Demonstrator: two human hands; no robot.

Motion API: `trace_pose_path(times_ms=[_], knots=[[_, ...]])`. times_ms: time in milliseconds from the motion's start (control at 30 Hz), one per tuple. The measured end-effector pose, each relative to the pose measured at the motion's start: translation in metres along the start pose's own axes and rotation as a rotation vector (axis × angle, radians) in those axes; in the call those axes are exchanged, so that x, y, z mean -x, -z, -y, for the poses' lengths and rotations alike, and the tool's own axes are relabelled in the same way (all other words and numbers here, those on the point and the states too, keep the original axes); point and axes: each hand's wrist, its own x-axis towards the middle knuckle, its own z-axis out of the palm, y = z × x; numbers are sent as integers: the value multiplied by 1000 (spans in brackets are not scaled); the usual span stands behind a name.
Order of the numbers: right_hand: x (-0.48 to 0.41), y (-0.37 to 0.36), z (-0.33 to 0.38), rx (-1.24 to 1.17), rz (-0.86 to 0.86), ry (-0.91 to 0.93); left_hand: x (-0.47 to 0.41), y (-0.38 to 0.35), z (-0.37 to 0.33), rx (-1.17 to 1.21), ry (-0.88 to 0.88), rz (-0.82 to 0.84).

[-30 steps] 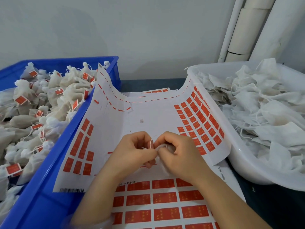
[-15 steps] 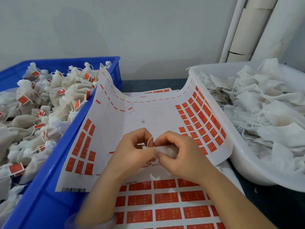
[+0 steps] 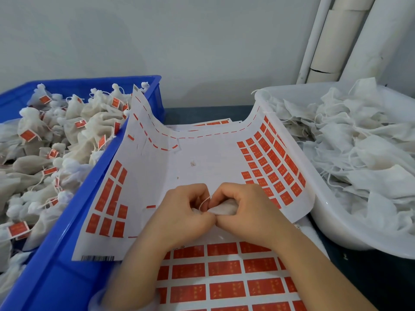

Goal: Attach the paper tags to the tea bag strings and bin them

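Tabletop tag sheet (image 3: 202, 153) beneath the grip: right hand (image 3: 244, 209) clasps tea bag (image 3: 224, 208), left hand (image 3: 182, 212) pinches its string (image 3: 205, 202); blue bin (image 3: 67, 243) to left, white tub (image 3: 325, 221) to right

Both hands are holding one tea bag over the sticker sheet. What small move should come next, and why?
Probably peel one red tag off the sticker sheet and fold it over the string. The string loops free between the left hand and the right hand, which both grip the tea bag, and no tag is visible on it.
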Motion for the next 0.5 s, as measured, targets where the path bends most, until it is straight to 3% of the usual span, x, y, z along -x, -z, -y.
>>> trace_pose_path(times_ms=[167,500], knots=[[1,2,3,-80,48,12,0,-1,1,-15,-87,2],[1,2,3,-242,63,-4,4,8,-8,172,-50,52]])
